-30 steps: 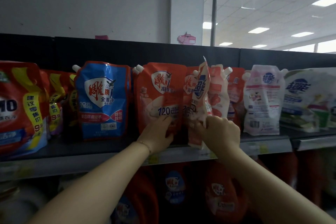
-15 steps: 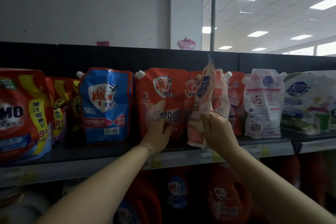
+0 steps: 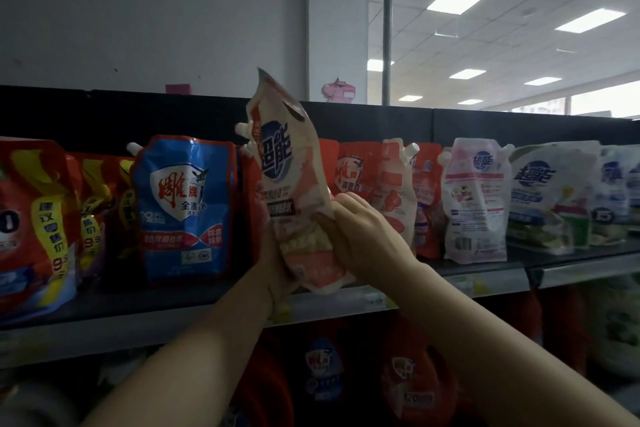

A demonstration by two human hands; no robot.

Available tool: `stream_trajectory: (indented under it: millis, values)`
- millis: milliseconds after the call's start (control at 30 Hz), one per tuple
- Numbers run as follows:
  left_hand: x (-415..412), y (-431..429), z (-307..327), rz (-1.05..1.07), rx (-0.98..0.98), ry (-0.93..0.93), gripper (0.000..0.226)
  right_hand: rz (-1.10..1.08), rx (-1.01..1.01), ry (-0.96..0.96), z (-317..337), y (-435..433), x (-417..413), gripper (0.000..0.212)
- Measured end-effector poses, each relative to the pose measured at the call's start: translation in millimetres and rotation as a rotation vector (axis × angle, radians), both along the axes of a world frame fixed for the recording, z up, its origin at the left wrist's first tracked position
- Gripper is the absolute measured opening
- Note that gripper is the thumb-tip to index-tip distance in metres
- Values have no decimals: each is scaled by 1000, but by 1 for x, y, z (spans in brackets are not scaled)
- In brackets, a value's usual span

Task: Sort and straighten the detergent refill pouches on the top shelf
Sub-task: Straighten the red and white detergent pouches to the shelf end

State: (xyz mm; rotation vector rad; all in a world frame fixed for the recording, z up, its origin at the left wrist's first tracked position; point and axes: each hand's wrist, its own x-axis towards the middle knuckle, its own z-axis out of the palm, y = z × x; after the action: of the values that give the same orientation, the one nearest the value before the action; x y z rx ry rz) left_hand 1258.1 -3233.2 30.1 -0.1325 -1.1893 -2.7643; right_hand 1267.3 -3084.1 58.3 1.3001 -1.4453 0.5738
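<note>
Head view showed me mid-sort: right hand (image 3: 360,236) clamped on the pale pouch (image 3: 294,184), held before the red pouches (image 3: 349,170) on the top shelf (image 3: 138,302); left hand (image 3: 273,260) behind it, grip hidden. Next, I judged, carry it toward three o'clock, beside white pouches (image 3: 476,198)

A cream and pink pouch (image 3: 294,184) is marked with a blue roundel; a blue pouch (image 3: 183,208) is printed with a white shield and red characters; a red pouch (image 3: 31,218) is banded yellow.
</note>
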Motion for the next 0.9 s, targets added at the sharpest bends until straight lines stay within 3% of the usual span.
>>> stream_trajectory:
  millis: [100, 167, 233, 333, 500, 700, 800, 900]
  values:
    - [4, -3, 9, 219, -41, 67, 55, -64, -58, -186, 1, 3, -8, 21]
    - [11, -11, 14, 393, -126, -4, 58, -81, -122, -447, -5, 5, -15, 24]
    - [18, -19, 15, 585, -269, -19, 58, -122, -170, -696, -15, 1, -21, 33]
    - [32, -30, 13, 844, -492, 17, 47, -166, -210, -912, -31, -20, -30, 32]
    - [32, -59, 1, 942, -552, 53, 31, -102, -274, -1175, -41, -67, -42, 27]
    - [31, -85, -23, 945, -720, -42, 26, -155, -258, -1179, -58, -109, -46, 41]
    - [28, -101, -22, 957, -1057, -143, 24, -348, -251, -1139, -66, -114, -48, 53]
    - [33, -120, -23, 910, -1328, -212, 33, -361, -260, -1124, -69, -115, -52, 51]
